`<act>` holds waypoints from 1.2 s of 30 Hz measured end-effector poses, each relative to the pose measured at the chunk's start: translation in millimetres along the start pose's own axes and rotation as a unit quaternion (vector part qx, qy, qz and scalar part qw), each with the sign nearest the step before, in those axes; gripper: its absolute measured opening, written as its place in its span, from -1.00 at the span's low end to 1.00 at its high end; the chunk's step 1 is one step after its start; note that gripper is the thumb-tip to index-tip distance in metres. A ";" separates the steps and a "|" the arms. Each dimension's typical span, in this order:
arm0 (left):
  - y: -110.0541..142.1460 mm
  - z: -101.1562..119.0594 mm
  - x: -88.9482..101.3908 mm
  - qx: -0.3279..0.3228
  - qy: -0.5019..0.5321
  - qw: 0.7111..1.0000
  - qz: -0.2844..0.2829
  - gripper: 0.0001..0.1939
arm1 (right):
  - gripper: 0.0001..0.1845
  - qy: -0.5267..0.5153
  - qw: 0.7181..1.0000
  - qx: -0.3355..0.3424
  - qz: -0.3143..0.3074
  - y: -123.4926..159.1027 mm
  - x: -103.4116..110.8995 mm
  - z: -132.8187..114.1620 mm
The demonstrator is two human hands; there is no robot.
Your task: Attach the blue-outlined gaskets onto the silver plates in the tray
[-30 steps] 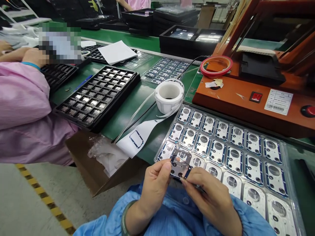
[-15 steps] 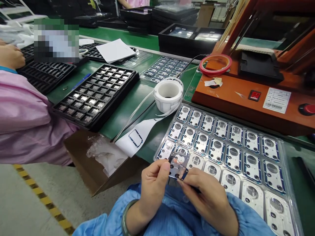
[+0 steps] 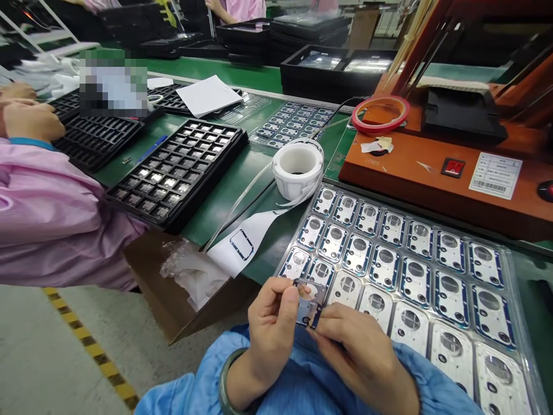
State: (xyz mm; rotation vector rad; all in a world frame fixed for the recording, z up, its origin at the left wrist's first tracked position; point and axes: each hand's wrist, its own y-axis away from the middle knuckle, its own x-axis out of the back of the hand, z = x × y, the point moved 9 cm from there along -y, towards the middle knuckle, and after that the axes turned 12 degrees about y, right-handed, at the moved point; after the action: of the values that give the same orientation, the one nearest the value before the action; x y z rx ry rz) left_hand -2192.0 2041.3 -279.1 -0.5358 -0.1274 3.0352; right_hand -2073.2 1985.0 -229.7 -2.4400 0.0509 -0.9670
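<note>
Both my hands pinch one small metal plate [image 3: 307, 304] with a blue edge, held over my lap at the near edge of the bench. My left hand [image 3: 272, 325] grips its left side with thumb and fingers closed. My right hand [image 3: 356, 351] is closed on its lower right corner. Just beyond it lies a clear blister tray [image 3: 510, 271] filled with several similar blue-rimmed metal plates. A white roll [image 3: 297, 163] of label tape stands behind the tray, and its strip [image 3: 254, 230] trails toward me carrying a blue frame-shaped sticker [image 3: 242, 244].
A black compartment tray [image 3: 177, 173] of small shiny parts lies to the left on the green bench. A co-worker in a pink sleeve [image 3: 47, 213] works at the far left. An orange machine [image 3: 432, 173] with a red switch stands behind. A cardboard box [image 3: 173, 288] of scraps sits below the bench edge.
The plate has turned in my fingers and now shows less of its face, held lower and closer to my left thumb. The co-worker's hand has shifted on the left.
</note>
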 end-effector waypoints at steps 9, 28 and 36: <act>4.2 4.4 -0.1 -0.019 -0.002 1.000 -0.014 -0.81 | -0.93 -0.008 1.000 0.007 -0.007 0.6 -2.3 -0.4; 4.3 10.6 4.9 -0.058 -0.069 0.996 0.005 -0.76 | -0.92 -0.006 1.000 0.006 -0.020 -0.2 -7.2 -2.1; 3.6 -1.4 10.4 -0.018 -0.141 0.989 0.029 -0.86 | -0.85 0.058 0.998 0.031 0.014 2.2 -0.1 -7.9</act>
State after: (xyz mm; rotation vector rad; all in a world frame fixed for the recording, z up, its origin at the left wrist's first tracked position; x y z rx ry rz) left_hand -2201.4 2038.6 -284.2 -0.1095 -0.1811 3.1526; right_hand -2078.0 1979.6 -225.9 -2.3190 0.0927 -1.0812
